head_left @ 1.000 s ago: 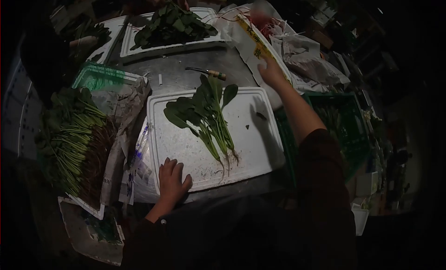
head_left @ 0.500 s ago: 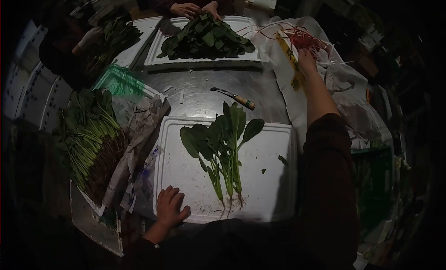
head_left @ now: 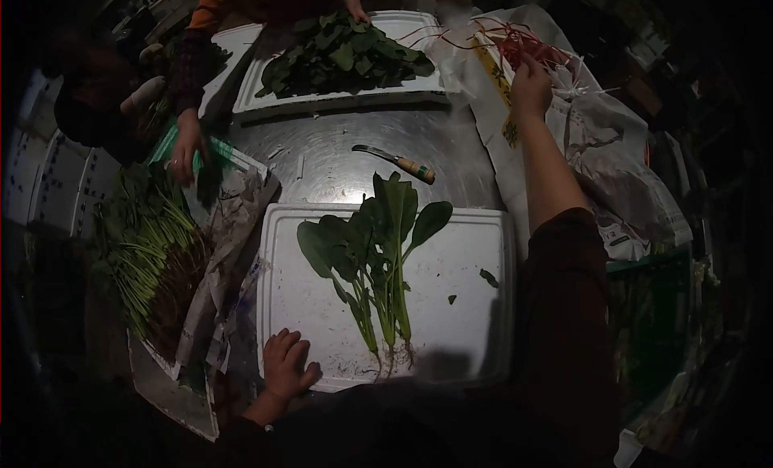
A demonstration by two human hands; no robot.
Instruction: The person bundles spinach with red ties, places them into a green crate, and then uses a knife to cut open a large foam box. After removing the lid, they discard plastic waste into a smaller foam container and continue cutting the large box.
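Observation:
My left hand [head_left: 288, 363] rests on the near left edge of a white foam lid [head_left: 463, 347], fingers apart and holding nothing. On the lid lies a small bunch of spinach [head_left: 386, 258], leaves pointing away from me, roots at the near edge. At the far right my right hand [head_left: 532, 88] is at a tangle of red twist ties [head_left: 519, 43], its fingers pinched together on them. How many ties it grips cannot be made out.
A curved knife [head_left: 415, 169] with a wooden handle lies on the metal table [head_left: 322, 178]. To the left stands a box of rooted greens [head_left: 153, 258]. Across the table, a co-worker's hand [head_left: 188, 150] reaches toward it, beside piled leaves [head_left: 346, 57].
My right hand has pulled slightly up and back at the red ties. The co-worker's one hand has moved from the leaf pile to the left box. My left hand stays on the lid.

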